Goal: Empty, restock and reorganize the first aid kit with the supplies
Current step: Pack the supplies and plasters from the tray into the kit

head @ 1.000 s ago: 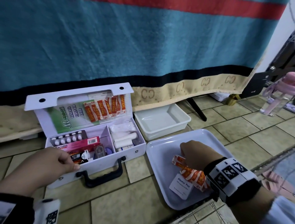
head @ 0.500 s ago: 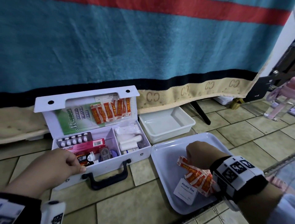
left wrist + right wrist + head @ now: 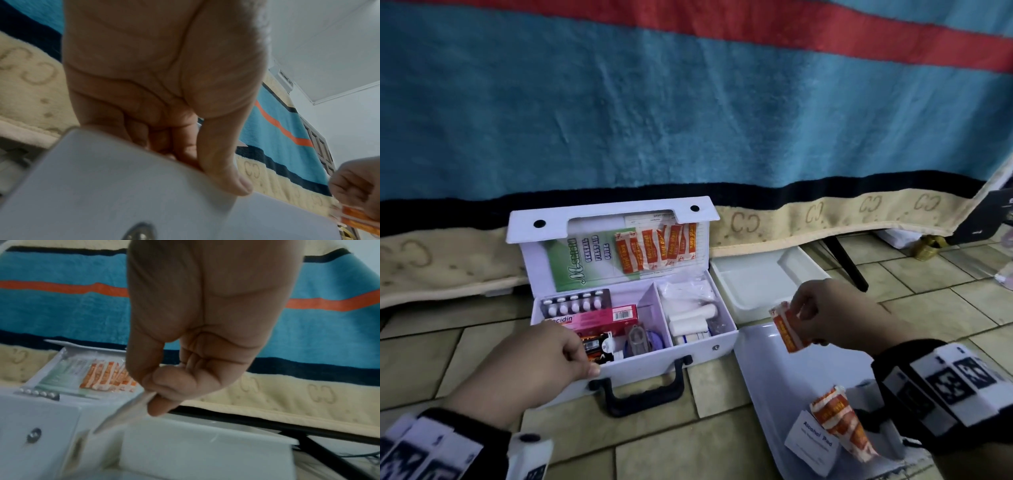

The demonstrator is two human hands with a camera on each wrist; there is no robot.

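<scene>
The white first aid kit (image 3: 674, 356) stands open on the tiled floor, its lid upright with orange plasters (image 3: 657, 248) and a green guide tucked in. My left hand (image 3: 544, 363) grips the kit's front wall (image 3: 115, 186), thumb outside, fingers inside. My right hand (image 3: 825, 313) is raised over the flat white tray (image 3: 767, 377) and pinches a bundle of orange plaster packets (image 3: 787, 327), seen edge-on as the packets (image 3: 131, 407) in the right wrist view. More plasters (image 3: 839, 421) and an alcohol pad (image 3: 811, 445) lie on the tray.
A deep white tub (image 3: 763, 281) sits behind the tray, right of the kit. Inside the kit are a pill blister (image 3: 575, 303), a pink box (image 3: 599, 318) and bandage rolls (image 3: 691, 323). A striped blanket (image 3: 688, 120) hangs behind. A black leg (image 3: 846, 263) stands at right.
My right hand has lifted off the tray with some plaster packets and moved up and left, toward the kit. The left hand keeps its hold on the kit's front.
</scene>
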